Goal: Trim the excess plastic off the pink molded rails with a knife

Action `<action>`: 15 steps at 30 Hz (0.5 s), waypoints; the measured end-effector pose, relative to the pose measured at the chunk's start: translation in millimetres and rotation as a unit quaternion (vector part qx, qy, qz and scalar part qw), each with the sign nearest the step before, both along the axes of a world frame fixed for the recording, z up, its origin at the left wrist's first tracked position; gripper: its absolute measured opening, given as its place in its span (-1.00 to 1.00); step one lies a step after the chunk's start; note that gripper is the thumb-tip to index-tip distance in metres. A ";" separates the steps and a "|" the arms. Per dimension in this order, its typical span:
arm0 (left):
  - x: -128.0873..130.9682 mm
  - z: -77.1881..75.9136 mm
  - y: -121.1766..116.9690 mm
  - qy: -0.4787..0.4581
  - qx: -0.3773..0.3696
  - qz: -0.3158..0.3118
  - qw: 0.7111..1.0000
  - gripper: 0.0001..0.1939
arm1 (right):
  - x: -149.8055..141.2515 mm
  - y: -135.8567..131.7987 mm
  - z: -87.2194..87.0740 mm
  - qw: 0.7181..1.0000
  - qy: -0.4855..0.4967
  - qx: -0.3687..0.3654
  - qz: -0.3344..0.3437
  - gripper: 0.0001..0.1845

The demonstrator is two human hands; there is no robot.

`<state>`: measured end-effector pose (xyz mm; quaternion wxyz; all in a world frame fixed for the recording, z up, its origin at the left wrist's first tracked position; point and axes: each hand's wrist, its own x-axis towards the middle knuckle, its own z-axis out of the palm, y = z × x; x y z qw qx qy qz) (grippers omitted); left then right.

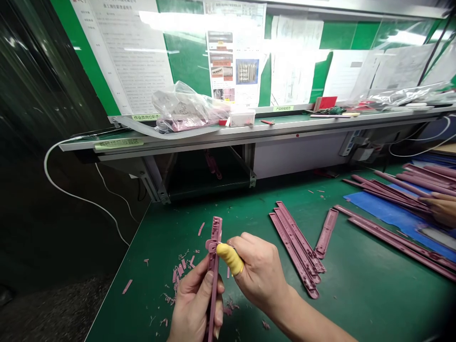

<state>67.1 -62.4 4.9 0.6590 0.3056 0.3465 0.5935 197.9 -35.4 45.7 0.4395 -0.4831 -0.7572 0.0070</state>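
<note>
Left hand [192,299] clenched round a mauve moulded plastic strip [215,232], held upright above the green desk [356,304] amid loose trimmings [177,278], right hand [260,270] pressing its yellow finger cot [230,259] to the strip's side tab [211,245] (grip sits close to the contact, which steadies the piece)

Yellow rubber finger cot [230,259] on 1 bare right hand [258,270]

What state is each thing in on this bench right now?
Pink plastic strip, upright, gripped in the left hand
Right hand, against the strip, wearing a yellow finger cot
Other pink strips, lying side by side on the green bench mat
Pink offcuts, scattered on the mat
Clear plastic bag, crumpled on the shelf
</note>
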 end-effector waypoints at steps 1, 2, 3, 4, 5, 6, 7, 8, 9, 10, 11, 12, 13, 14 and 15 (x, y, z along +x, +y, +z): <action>-3.5 -3.4 -1.1 -0.007 0.001 -0.016 1.000 -0.52 | 2.8 -1.5 0.9 1.000 0.005 -0.012 0.014 -0.49; -8.1 -8.3 -2.5 -0.018 0.002 -0.043 0.999 -0.52 | 7.0 -3.4 1.6 0.999 0.016 -0.030 0.032 -0.55; -13.6 -14.2 -4.1 -0.033 -0.001 -0.082 0.996 -0.53 | 12.5 -5.7 1.7 0.997 0.027 -0.053 0.051 -0.61; -19.6 -20.7 -5.4 -0.052 -0.008 -0.127 0.990 -0.53 | 18.9 -8.4 1.0 0.994 0.039 -0.079 0.066 -0.63; -25.7 -26.7 -6.1 -0.073 -0.020 -0.171 0.982 -0.53 | 25.5 -11.2 -0.9 0.990 0.049 -0.106 0.075 -0.63; -31.4 -31.4 -5.6 -0.094 -0.032 -0.202 0.974 -0.54 | 31.4 -14.2 -4.1 0.986 0.059 -0.132 0.077 -0.62; -36.2 -33.6 -3.8 -0.111 -0.036 -0.210 0.971 -0.56 | 35.6 -17.1 -8.7 0.983 0.069 -0.156 0.075 -0.61; -40.0 -33.0 -0.5 -0.123 -0.021 -0.190 0.974 -0.58 | 37.6 -20.0 -14.4 0.979 0.078 -0.176 0.072 -0.62; -42.7 -29.4 4.2 -0.127 0.014 -0.147 0.981 -0.60 | 36.8 -22.8 -20.9 0.975 0.081 -0.193 0.071 -0.64; -44.3 -23.1 10.1 -0.120 0.065 -0.090 0.986 -0.61 | 33.3 -25.4 -27.9 0.973 0.075 -0.207 0.075 -0.67; -44.9 -15.1 16.6 -0.106 0.137 -0.023 0.985 -0.60 | 27.5 -27.9 -35.0 0.971 0.058 -0.217 0.084 -0.71; -44.8 -6.2 23.0 -0.087 0.197 0.017 0.976 -0.58 | 20.2 -30.1 -41.8 0.969 0.030 -0.225 0.095 -0.75; -44.0 2.6 28.8 -0.065 0.249 0.044 0.965 -0.57 | 12.5 -31.9 -47.9 0.967 -0.003 -0.231 0.106 -0.78; -42.8 10.5 33.2 -0.041 0.294 0.063 0.953 -0.56 | 5.1 -33.3 -53.0 0.966 -0.035 -0.233 0.112 -0.80; -41.2 17.0 35.9 -0.018 0.328 0.072 0.942 -0.56 | -1.0 -33.9 -57.1 0.964 -0.060 -0.232 0.113 -0.80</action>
